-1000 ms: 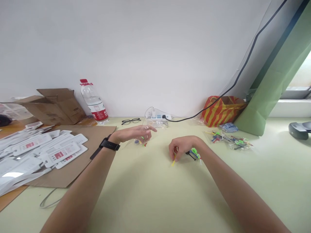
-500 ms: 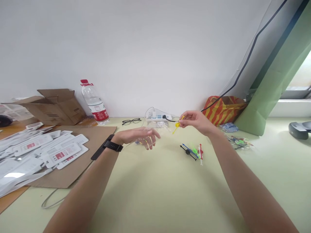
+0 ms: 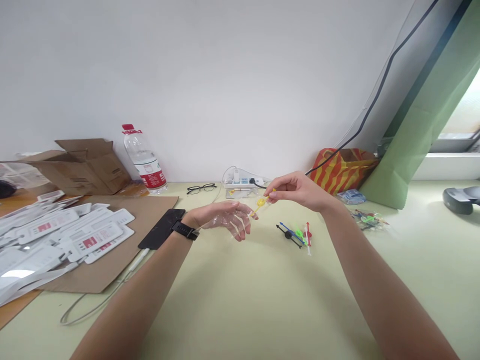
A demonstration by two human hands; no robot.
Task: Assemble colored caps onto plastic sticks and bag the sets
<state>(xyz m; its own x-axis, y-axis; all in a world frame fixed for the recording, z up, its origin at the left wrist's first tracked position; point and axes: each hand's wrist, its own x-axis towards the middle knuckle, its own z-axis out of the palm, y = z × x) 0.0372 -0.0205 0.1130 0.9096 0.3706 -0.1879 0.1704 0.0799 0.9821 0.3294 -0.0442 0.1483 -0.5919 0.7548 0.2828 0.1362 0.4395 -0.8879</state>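
A clear plastic bag [image 3: 225, 219] lies over the fingers of my left hand [image 3: 221, 215], which holds it with the thumb on top and the fingers bent. Between the thumb and fingertips of my right hand [image 3: 294, 191] is a yellow arrow-shaped spinner [image 3: 260, 202], its lower end at the bag near my left fingertips. Whether that end is inside the bag is hard to make out. Below my right hand lies a small group of plastic arrow spinners on the table: a black one [image 3: 288, 234], a blue one [image 3: 284, 226], green, red [image 3: 308, 232] and white ones.
To the left, white tags [image 3: 90, 242] lie on cardboard beside a black phone [image 3: 161, 228] with a cable. Behind stand a cardboard box [image 3: 88, 170], a bottle [image 3: 146, 162], glasses [image 3: 201, 188] and a power strip [image 3: 242, 184]. At right are a striped bag [image 3: 333, 172] and bagged spinners [image 3: 369, 220].
My right hand has moved left and slightly down, bringing the yellow spinner to the clear bag. My left hand has shifted right with the bag, uncovering more of the phone.
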